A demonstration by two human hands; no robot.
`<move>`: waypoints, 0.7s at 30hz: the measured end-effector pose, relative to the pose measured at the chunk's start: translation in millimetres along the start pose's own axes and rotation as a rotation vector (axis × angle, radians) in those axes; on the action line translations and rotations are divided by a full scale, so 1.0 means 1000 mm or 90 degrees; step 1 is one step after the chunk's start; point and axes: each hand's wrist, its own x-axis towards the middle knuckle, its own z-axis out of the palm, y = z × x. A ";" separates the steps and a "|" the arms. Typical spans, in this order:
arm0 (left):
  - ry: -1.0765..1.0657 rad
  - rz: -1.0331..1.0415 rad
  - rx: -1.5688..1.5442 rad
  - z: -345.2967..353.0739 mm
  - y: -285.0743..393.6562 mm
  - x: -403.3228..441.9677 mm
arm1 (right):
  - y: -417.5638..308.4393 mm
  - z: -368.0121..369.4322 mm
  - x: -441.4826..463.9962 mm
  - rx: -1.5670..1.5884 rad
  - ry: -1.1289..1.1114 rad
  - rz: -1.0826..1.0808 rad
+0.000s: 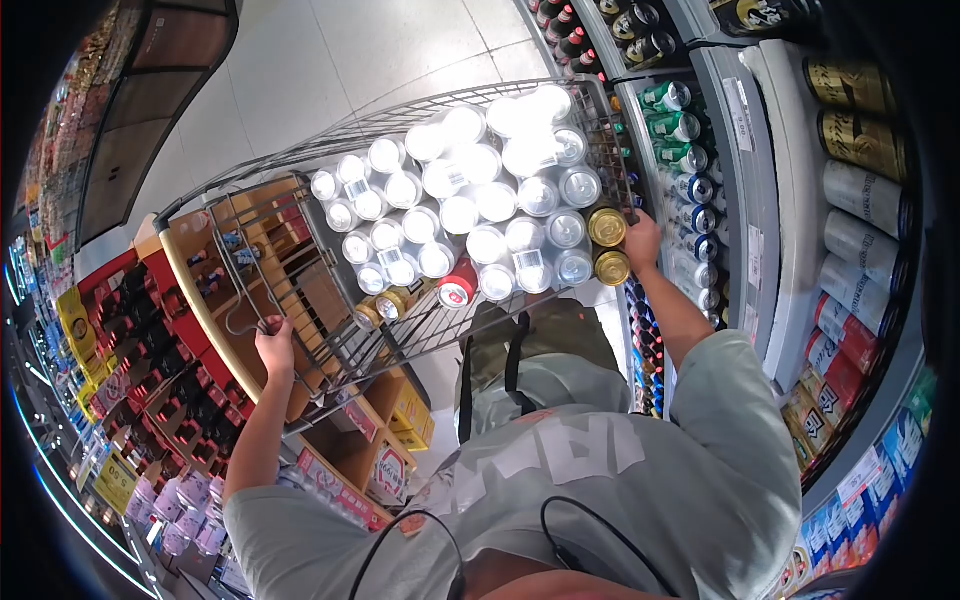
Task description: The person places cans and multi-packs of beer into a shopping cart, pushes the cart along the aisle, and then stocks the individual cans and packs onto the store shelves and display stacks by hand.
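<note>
Wire cart (182, 272) holds gold cans (607, 227) beside right fingers (637, 229).

On the right side of my view, a tall shelf unit carries green cans (675, 127) with blue-and-silver cans (698, 218) lined up beside them. White price labels (738, 113) sit along the grey shelf edge, and beyond it I can make out large gold-and-black cans (860, 135), then silver cans (865, 200) and red cans (845, 340). Dark bottles with red caps (570, 45) stand near the top, next to the pale tiled floor (380, 40). Over on my left are a dark curved panel (150, 110), a red display (182, 290), pinkish-purple packs (185, 510) and a yellow sign (117, 485), its print too small for me to read.
</note>
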 end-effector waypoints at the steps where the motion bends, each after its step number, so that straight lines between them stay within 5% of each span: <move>1: -0.002 0.000 -0.007 -0.001 -0.003 -0.004 | 0.002 0.000 -0.002 0.003 -0.001 -0.003; 21: -0.025 0.013 0.002 -0.013 -0.061 -0.065 | 0.065 -0.002 -0.069 0.019 -0.004 -0.007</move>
